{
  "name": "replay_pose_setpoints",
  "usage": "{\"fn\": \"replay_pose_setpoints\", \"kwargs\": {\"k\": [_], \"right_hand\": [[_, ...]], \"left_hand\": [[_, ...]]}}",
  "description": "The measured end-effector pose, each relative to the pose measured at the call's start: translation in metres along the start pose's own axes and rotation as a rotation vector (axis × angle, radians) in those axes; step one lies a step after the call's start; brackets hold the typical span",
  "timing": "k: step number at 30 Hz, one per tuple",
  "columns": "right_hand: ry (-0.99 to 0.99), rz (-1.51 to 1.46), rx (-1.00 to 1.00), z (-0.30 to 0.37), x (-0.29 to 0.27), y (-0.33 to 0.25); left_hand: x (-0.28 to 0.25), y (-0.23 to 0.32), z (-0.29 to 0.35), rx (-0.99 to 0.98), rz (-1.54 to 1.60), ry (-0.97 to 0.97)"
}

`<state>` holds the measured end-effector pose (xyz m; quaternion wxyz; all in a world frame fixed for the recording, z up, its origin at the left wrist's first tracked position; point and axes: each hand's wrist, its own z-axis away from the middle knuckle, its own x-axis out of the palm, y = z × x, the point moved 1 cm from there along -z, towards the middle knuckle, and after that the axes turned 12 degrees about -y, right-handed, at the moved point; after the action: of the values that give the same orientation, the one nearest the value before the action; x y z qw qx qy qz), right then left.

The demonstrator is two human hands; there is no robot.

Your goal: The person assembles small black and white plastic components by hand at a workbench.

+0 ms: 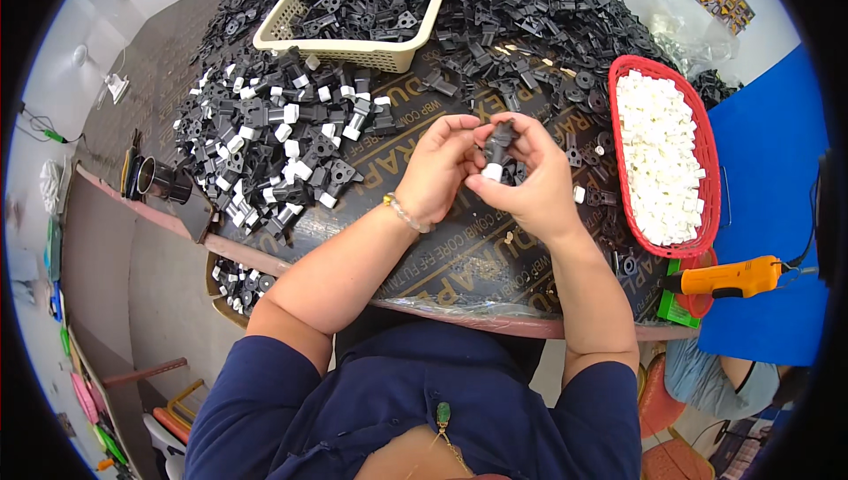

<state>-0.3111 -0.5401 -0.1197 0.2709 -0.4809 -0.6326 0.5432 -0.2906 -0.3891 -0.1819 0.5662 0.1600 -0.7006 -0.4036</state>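
Note:
Between my two hands, above the table's middle, is a black plastic fitting (497, 150) with a white cap (492, 172) on its lower end. My right hand (533, 175) grips it from the right, thumb by the white cap and fingers curled around the upper end. My left hand (442, 162) is closed against its left side, fingertips pinched near the top; its grip is partly hidden. Left of my hands lies a heap of black fittings with white caps (265, 131). To the right stands a red basket (616, 140) full of small white caps (658, 158).
A cream basket (353, 56) of black parts stands at the back, amid a large pile of loose black parts (548, 12). An orange electric screwdriver (733, 278) lies right, by a blue panel (768, 197). A metal cup (163, 180) hangs at the left edge. Another person sits lower right.

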Motion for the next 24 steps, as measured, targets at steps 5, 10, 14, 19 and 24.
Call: {"fn": "replay_pose_setpoints", "kwargs": {"k": [5, 10, 14, 19, 24], "right_hand": [[-0.320, 0.354, 0.034, -0.070, 0.048, -0.025], [-0.269, 0.553, -0.332, -0.158, 0.075, -0.016], [-0.055, 1.168, 0.212, -0.176, 0.030, -0.001], [-0.110, 1.183, 0.270, -0.126, -0.026, 0.073], [-0.100, 0.814, -0.199, -0.064, -0.014, 0.029]], "left_hand": [[-0.022, -0.009, -0.013, 0.450, -0.704, -0.023], [-0.028, -0.012, -0.018, 0.379, -1.194, -0.042], [-0.030, 0.009, -0.013, 0.281, -0.770, 0.218], [-0.015, 0.017, -0.014, 0.160, -0.147, 0.250], [-0.015, 0.015, -0.008, 0.009, 0.226, 0.051]]}}
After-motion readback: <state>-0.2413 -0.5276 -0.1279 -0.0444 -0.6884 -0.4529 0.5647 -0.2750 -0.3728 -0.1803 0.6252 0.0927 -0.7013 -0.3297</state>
